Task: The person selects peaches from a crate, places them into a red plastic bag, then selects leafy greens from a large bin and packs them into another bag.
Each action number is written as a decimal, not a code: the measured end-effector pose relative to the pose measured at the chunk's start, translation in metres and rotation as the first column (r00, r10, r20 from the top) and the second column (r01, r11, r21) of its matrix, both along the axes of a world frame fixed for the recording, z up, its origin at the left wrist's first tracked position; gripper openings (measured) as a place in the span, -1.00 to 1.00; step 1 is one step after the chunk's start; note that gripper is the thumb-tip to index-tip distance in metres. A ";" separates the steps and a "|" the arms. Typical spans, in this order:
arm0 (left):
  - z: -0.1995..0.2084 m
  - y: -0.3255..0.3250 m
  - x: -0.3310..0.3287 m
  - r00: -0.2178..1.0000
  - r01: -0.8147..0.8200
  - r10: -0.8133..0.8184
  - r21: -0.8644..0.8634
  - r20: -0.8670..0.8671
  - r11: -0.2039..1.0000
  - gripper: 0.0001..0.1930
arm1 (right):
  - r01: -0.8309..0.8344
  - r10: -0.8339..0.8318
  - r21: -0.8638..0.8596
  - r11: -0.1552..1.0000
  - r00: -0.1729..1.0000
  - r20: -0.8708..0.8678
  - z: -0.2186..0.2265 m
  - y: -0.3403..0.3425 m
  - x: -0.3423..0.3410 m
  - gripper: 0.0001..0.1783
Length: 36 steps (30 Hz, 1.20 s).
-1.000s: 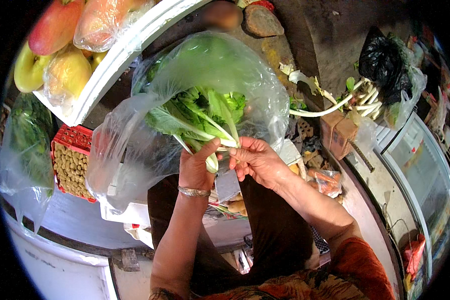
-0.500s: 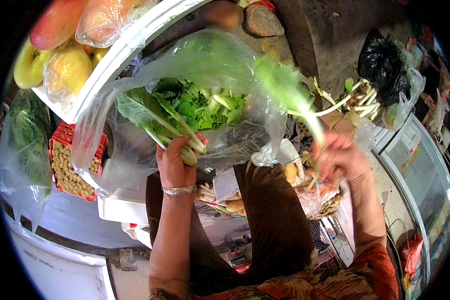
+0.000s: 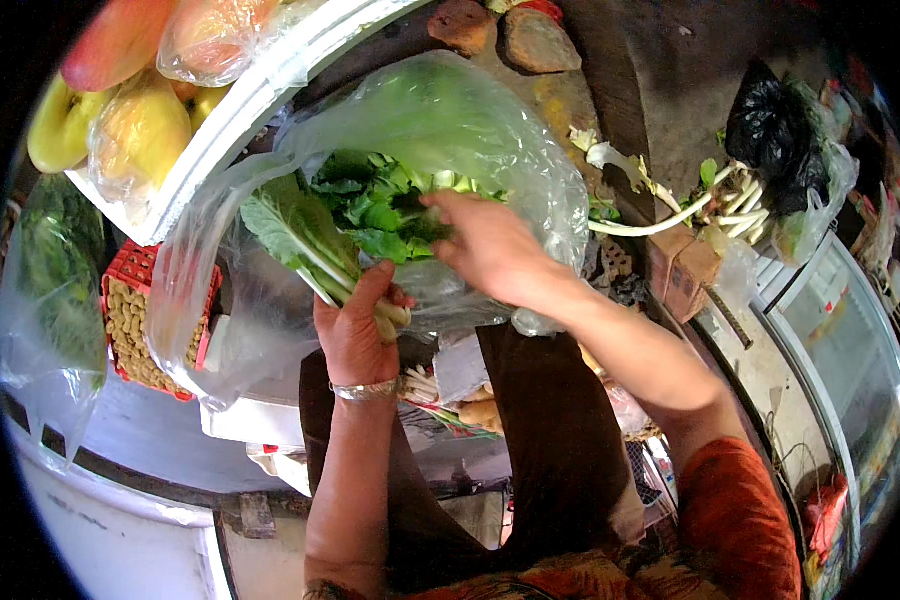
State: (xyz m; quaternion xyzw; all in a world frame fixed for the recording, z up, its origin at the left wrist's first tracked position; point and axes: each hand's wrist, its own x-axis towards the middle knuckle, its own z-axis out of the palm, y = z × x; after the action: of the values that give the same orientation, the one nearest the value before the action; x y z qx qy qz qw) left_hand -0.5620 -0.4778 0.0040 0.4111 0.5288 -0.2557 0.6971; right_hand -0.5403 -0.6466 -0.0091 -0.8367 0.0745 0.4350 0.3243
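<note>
Head view: the left hand (image 3: 356,328) (a bracelet (image 3: 365,389) circles its wrist) grasps pale-stemmed leaves (image 3: 315,250) over an open clear plastic bag (image 3: 470,105), while the right hand (image 3: 490,248) reaches in at the greens (image 3: 370,200) lying inside that bag, though whether it grips any cannot be told.

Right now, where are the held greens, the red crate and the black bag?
Held greens (image 3: 296,228): head view, on a leaf.
Red crate (image 3: 132,265): head view, its upper wall.
Black bag (image 3: 767,122): head view, its crumpled middle.
</note>
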 end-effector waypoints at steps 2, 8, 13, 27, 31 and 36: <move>0.003 -0.001 0.007 0.999 -0.029 0.029 -0.028 -0.026 0.999 -0.74 | -0.024 0.022 -0.143 0.989 1.000 -0.012 -0.038 0.018 0.002 -0.42; 0.007 0.003 0.006 0.996 -0.083 0.084 0.102 -0.004 0.991 -0.82 | -0.085 0.109 -0.217 0.972 0.989 0.100 -0.113 0.078 -0.001 -0.32; 0.009 -0.002 0.010 0.998 -0.049 0.042 0.123 0.056 0.991 -0.79 | 0.069 -0.061 -0.139 0.988 0.996 0.063 -0.154 0.084 -0.019 -0.38; 0.006 0.008 0.014 0.994 -0.041 0.035 0.055 0.102 0.998 -0.80 | 0.458 -0.441 -0.035 0.888 0.872 0.213 -0.115 -0.073 0.059 -0.34; 0.003 0.011 0.012 0.994 -0.046 0.042 0.036 0.100 0.998 -0.79 | 0.377 -0.259 -0.194 0.906 0.854 0.451 -0.115 -0.043 0.016 -0.26; 0.005 0.007 0.014 0.996 -0.026 0.022 0.058 0.082 0.998 -0.79 | 0.342 -0.358 -0.299 0.891 0.934 0.000 -0.131 0.011 -0.021 -0.15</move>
State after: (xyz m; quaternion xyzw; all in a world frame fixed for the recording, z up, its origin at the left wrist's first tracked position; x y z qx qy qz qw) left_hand -0.5476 -0.4708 0.0091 0.4352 0.5121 -0.2146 0.7087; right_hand -0.5609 -0.6355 -0.1405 -0.8361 0.2964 0.3762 0.2673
